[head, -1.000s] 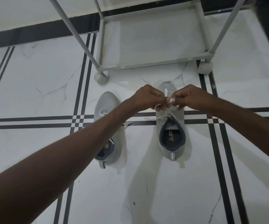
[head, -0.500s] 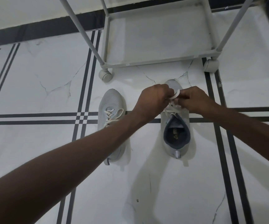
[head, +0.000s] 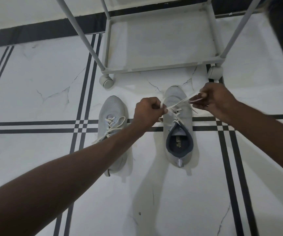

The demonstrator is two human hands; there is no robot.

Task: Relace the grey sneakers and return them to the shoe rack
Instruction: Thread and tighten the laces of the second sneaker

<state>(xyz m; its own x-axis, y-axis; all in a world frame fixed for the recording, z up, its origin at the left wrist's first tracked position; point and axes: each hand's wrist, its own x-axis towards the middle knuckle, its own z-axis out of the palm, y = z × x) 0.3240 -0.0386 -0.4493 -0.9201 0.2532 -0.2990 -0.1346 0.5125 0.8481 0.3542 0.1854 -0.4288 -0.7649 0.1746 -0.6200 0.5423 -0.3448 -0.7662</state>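
Lace ends pulled apart over the right-hand grey sneaker

Nearest the camera, two bare forearms are stretched out over a white marble floor (head: 35, 92) crossed by black stripes. The left sneaker (head: 111, 120) is seen on the floor, partly hidden by the left forearm, its white lace lying loose across the tongue. The left hand (head: 146, 113) is closed on one end of the lace (head: 175, 106) of the right sneaker (head: 179, 133); the right hand (head: 213, 97) is clenched on the other end, apparently a loop, though it is blurred. Beyond the toes, just clear of them, the grey shoe rack (head: 162, 67) is seen standing on castors
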